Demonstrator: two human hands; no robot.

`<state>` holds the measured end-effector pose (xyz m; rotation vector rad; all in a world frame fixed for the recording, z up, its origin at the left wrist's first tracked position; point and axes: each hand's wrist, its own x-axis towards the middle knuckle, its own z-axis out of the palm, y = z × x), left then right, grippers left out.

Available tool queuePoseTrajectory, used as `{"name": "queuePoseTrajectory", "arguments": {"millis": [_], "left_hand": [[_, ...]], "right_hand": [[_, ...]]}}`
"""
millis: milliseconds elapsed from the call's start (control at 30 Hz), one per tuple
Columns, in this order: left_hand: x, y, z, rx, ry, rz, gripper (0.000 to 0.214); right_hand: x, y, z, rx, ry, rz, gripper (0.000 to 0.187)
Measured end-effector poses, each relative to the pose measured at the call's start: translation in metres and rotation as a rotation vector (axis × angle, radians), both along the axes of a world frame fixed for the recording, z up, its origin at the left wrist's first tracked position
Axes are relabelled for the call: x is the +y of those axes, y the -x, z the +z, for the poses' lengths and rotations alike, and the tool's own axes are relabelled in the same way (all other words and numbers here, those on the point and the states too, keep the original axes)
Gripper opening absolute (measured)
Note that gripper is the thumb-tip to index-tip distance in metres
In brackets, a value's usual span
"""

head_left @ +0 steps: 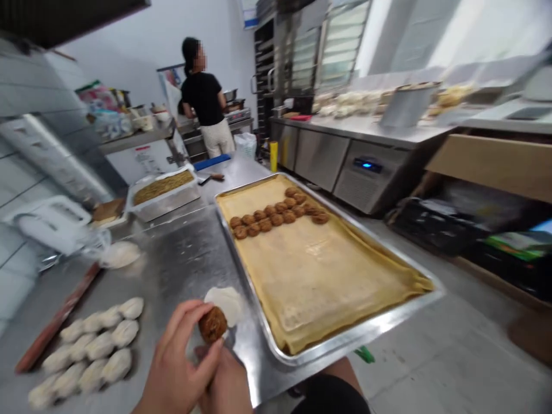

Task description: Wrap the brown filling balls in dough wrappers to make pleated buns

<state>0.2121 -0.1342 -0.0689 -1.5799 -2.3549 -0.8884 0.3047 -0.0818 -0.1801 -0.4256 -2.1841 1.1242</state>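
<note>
My left hand (183,351) pinches a round brown ball of filling (213,325) between its thumb and fingers. Just beneath and behind it is my right hand (228,376); its fingers are mostly hidden by the left one. A thin white dough wrapper (227,303) shows right beyond the ball; whether it rests on the steel table or on my right fingers is unclear. To the right, a large metal tray (297,361) lined with yellowish paper bears rows of similar brown balls (271,211). Several pale dough pieces (100,347) sit in rows left of my hands.
A wooden rolling pin (60,316) lies at the left, near a hand mixer (52,224) and a mound of flour (121,255). Behind are a container of brown filling (164,187) and a knife (212,178). A person (202,98) stands at the back counter.
</note>
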Motion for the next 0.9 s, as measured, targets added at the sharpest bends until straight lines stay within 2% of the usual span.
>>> {"name": "queuePoseTrajectory", "arguments": {"millis": [67,133,233,333,567,733,833,900], "left_hand": [[-0.060,0.009,-0.020,0.094,-0.043,0.154,0.050],[-0.105,0.012,-0.040,0.148,-0.054,0.225,0.051],[-0.139,0.006,-0.066,0.133,-0.039,0.191,0.049],[-0.142,-0.002,-0.081,0.088,-0.067,0.133,0.048],[-0.122,-0.005,-0.094,-0.070,-0.090,0.055,0.050],[-0.123,-0.006,-0.106,-0.050,-0.037,0.051,0.042],[-0.131,-0.008,-0.106,0.019,-0.050,0.076,0.047],[-0.134,-0.004,-0.099,0.017,-0.074,0.095,0.044]], "right_hand": [[-0.004,0.005,-0.004,-0.046,0.037,0.034,0.024],[-0.006,0.005,-0.003,-0.052,0.052,0.053,0.027],[-0.006,0.005,0.005,-0.056,0.091,0.020,0.022],[-0.007,0.006,0.011,-0.088,0.150,-0.005,0.020],[-0.008,0.010,0.011,-0.195,0.250,-0.020,0.022],[-0.009,0.012,0.011,-0.210,0.291,-0.026,0.019],[-0.009,0.013,0.018,-0.201,0.323,0.010,0.016],[-0.008,0.014,0.025,-0.189,0.350,0.068,0.014]]}}
